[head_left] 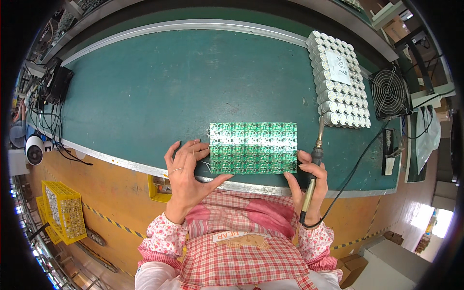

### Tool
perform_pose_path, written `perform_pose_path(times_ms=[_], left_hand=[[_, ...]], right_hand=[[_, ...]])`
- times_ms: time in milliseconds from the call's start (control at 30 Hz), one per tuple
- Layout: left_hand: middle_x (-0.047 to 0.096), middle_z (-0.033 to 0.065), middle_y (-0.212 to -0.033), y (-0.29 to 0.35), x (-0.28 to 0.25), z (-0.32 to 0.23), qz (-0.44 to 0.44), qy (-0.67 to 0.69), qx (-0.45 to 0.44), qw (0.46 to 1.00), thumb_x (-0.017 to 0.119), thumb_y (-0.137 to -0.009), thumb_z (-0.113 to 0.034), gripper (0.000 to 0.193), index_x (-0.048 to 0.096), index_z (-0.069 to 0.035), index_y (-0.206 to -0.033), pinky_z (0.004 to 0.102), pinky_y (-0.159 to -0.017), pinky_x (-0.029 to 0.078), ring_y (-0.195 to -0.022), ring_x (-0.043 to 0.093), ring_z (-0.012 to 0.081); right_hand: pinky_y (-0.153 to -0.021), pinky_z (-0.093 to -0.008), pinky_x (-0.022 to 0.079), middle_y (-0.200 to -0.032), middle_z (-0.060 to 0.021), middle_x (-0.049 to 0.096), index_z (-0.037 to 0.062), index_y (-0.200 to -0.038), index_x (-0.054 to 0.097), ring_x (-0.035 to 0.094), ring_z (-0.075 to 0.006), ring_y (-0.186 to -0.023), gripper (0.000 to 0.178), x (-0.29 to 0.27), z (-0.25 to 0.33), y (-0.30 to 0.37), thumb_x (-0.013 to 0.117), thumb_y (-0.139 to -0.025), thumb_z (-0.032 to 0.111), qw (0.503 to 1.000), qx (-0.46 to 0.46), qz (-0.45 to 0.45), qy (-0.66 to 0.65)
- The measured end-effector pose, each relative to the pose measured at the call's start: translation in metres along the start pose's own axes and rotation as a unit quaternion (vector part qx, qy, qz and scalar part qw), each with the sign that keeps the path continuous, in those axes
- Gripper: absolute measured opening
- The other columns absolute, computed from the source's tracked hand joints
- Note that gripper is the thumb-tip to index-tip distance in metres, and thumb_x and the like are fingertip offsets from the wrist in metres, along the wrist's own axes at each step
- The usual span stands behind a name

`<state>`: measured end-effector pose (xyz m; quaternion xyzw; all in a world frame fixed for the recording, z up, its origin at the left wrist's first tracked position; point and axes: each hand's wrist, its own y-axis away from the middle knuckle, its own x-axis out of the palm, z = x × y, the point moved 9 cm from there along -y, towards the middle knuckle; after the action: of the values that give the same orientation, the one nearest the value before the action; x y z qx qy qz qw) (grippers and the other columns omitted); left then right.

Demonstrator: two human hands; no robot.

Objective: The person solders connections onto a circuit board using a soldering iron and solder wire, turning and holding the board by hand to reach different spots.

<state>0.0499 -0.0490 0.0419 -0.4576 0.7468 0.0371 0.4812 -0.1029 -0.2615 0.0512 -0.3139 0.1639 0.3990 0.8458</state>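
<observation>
A green circuit board panel (253,147), covered with rows of small repeated circuits, is in front of me near the table's front edge. My left hand (186,169) grips its left end, thumb at the lower edge and fingers at the side. A thin pale wire shows by those fingers; whether they pinch it I cannot make out. My right hand (311,181) holds a soldering iron (308,198), its metal tip pointing away from me. The thumb and a finger of that same hand touch the panel's right end.
Stacked white cylindrical parts (340,82) with a paper label stand at the back right. Beside them is a black fan (389,92). The iron's black cable (355,169) runs across the green table (159,87). Black cables (58,121) hang at far left; a yellow basket (65,212) is below.
</observation>
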Motion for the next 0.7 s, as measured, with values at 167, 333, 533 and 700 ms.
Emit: perform_pose_path(times_ms=[167,333,533,700], left_hand=[[0.068,0.0089,-0.114,0.0002,-0.0006,-0.0002,-0.004,0.002,0.003,1.000,0.095,-0.058,-0.033,0.063,0.064,-0.005,-0.105,0.0512,-0.108,0.035,-0.115,0.062,0.0282],[0.069,0.0087,-0.114,0.0000,-0.0004,-0.0006,-0.010,0.004,0.006,1.000,0.095,-0.058,-0.033,0.063,0.065,-0.005,-0.105,0.0505,-0.107,0.036,-0.114,0.062,0.0274],[0.068,0.0081,-0.114,0.0007,0.0003,-0.0005,-0.015,0.004,0.010,1.000,0.095,-0.058,-0.033,0.063,0.065,-0.005,-0.105,0.0493,-0.107,0.037,-0.113,0.062,0.0260],[0.068,0.0074,-0.113,0.0009,-0.0006,-0.0010,-0.015,0.002,0.009,1.000,0.095,-0.058,-0.033,0.063,0.065,-0.006,-0.106,0.0491,-0.107,0.037,-0.113,0.062,0.0250]], right_hand=[[-0.088,-0.0374,0.053,-0.119,-0.0199,0.066,0.0049,-0.109,0.055,0.065,-0.0308,-0.104,0.040,0.0003,0.0002,-0.0009,0.080,-0.078,-0.001,1.000,-0.005,0.003,0.007],[-0.087,-0.0375,0.053,-0.119,-0.0195,0.067,0.0050,-0.109,0.055,0.065,-0.0306,-0.104,0.041,0.0003,0.0007,-0.0013,0.081,-0.078,-0.001,1.000,-0.005,0.002,0.017],[-0.088,-0.0375,0.052,-0.118,-0.0194,0.067,0.0048,-0.109,0.056,0.065,-0.0301,-0.103,0.040,0.0021,-0.0018,-0.0006,0.080,-0.078,-0.002,1.000,-0.004,0.003,0.023],[-0.086,-0.0368,0.052,-0.118,-0.0194,0.067,0.0047,-0.109,0.056,0.065,-0.0296,-0.101,0.040,0.0031,-0.0007,-0.0029,0.080,-0.078,-0.002,1.000,-0.013,0.007,0.023]])
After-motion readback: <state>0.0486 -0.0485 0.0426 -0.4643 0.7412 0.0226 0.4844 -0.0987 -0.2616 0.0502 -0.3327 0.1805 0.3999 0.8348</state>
